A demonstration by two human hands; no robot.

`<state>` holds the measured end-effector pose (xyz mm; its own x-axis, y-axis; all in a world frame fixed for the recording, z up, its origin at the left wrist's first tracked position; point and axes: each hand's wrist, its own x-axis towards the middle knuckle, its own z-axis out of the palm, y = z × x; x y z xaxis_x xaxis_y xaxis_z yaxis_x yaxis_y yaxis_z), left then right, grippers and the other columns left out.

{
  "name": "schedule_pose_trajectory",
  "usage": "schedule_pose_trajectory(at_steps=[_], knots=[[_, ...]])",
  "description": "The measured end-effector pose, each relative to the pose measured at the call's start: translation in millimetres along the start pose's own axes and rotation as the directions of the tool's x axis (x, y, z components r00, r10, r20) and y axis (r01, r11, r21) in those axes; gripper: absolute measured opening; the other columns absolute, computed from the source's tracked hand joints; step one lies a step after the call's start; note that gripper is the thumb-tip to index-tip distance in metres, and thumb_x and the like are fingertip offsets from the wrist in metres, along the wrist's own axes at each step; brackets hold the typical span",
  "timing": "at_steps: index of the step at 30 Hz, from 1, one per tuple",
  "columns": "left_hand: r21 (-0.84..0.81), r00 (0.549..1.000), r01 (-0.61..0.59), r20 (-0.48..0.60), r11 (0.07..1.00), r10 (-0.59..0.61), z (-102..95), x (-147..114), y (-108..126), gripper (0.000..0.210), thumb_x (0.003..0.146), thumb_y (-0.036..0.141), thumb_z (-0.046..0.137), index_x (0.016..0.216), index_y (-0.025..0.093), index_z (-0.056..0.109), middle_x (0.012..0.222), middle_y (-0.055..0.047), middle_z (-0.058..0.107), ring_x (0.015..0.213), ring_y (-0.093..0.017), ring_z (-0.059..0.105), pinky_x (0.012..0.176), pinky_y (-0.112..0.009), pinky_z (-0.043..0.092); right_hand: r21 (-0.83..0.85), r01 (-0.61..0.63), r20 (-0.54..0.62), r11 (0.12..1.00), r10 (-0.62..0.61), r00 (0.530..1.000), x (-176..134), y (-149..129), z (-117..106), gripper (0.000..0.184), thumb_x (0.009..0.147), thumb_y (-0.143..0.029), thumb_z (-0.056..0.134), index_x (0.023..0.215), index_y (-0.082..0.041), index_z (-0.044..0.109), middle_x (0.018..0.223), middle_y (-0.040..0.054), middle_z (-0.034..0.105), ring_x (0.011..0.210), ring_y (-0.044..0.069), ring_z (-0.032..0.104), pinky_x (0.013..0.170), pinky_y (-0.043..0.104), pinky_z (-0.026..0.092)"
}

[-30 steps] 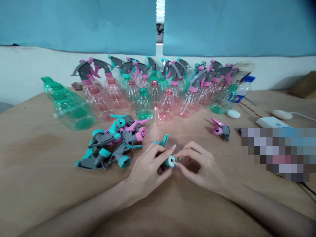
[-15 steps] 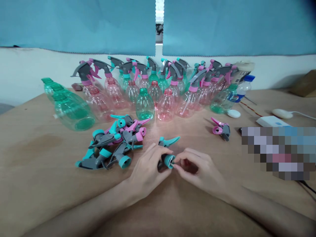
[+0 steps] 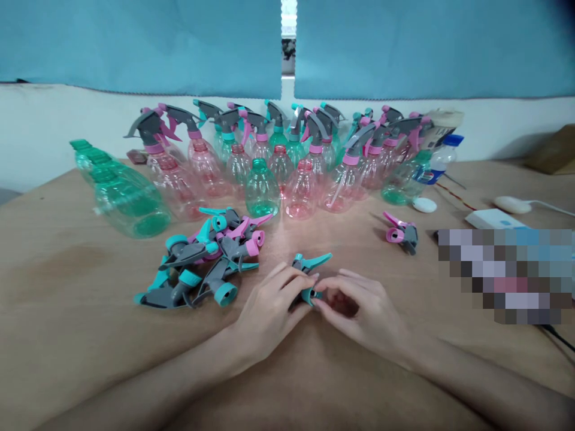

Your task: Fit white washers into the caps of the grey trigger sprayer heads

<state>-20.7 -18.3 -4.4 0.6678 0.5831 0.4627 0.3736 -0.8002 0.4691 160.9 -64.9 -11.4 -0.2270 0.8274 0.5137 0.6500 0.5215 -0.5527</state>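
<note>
A pale brown wooden worktop (image 3: pixel 67 305) fills most of the view, with blue cloth (image 3: pixel 144 48) hanging across the top of the white wall (image 3: pixel 67 120) behind it. Along the back of the worktop stands a crowd of clear pink and green bottles (image 3: pixel 263 188), many topped with grey spray heads, several nearer ones with bare necks. In front, left of centre, lies a pile of loose spray heads (image 3: pixel 191 257) in grey, teal and pink. At front centre, the left hand (image 3: pixel 274 299) is closed around a teal-and-grey trigger sprayer (image 3: pixel 299 264), its collar facing right. The right hand (image 3: pixel 366 302) has thumb and forefinger at that collar; whether they pinch anything small cannot be told. A single pink-and-grey sprayer (image 3: pixel 403 234) lies apart to the right, near a small white disc (image 3: pixel 424 205).
</note>
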Motion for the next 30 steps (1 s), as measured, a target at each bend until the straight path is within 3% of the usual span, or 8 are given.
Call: schedule_pose_trajectory(at_steps=[5,12,17,24,30], knots=[[-0.003,1.0,-0.008,-0.004,1.0,0.008,1.6,0,-2,0.018,0.084,0.018,0.063,0.101,0.016,0.059,0.095,-0.006,0.064,0.091,-0.02,0.057,0.078,-0.034,0.05,-0.057,0.033,0.011,0.998,-0.032,0.999,-1,2,-1,0.011,0.086,-0.023,0.057,0.094,-0.019,0.062,0.058,-0.0026,0.057,0.054,0.012,0.053,0.054,0.025,0.045],[0.052,1.0,0.023,-0.02,0.998,-0.022,-0.4,1,0,0.019,0.083,0.017,0.063,0.101,0.016,0.058,0.09,-0.005,0.062,0.086,-0.021,0.055,0.073,-0.035,0.05,-0.161,-0.016,0.027,0.987,0.021,0.999,2,-1,-8,0.01,0.084,-0.026,0.057,0.088,-0.02,0.064,0.055,-0.0039,0.055,0.048,0.01,0.05,0.049,0.024,0.037],[0.021,0.999,0.011,-0.031,1.0,-0.01,0.6,0,-1,0.019,0.083,0.017,0.062,0.102,0.016,0.059,0.092,-0.006,0.062,0.088,-0.021,0.056,0.075,-0.034,0.05,-0.104,-0.074,0.058,0.992,0.081,0.995,1,1,-5,0.011,0.083,-0.026,0.058,0.09,-0.02,0.065,0.052,-0.0061,0.052,0.045,0.009,0.047,0.049,0.022,0.036],[-0.047,1.0,0.02,-0.003,0.999,-0.02,0.1,1,-2,0.017,0.084,0.019,0.062,0.101,0.018,0.059,0.091,-0.004,0.062,0.086,-0.019,0.057,0.074,-0.031,0.049,-0.022,-0.082,-0.047,0.996,0.081,0.996,1,0,3,0.01,0.083,-0.024,0.055,0.083,-0.017,0.062,0.053,-0.0055,0.051,0.045,0.008,0.047,0.047,0.02,0.036],[-0.075,0.996,0.08,-0.023,0.994,-0.082,-2.8,1,1,0.025,0.081,0.026,0.067,0.105,0.02,0.059,0.089,-0.002,0.061,0.081,-0.017,0.057,0.072,-0.03,0.049,0.0,0.034,-0.011,0.999,-0.034,0.999,5,6,-6,0.011,0.087,-0.024,0.053,0.084,-0.018,0.061,0.053,-0.0059,0.053,0.044,0.007,0.045,0.048,0.019,0.036]])
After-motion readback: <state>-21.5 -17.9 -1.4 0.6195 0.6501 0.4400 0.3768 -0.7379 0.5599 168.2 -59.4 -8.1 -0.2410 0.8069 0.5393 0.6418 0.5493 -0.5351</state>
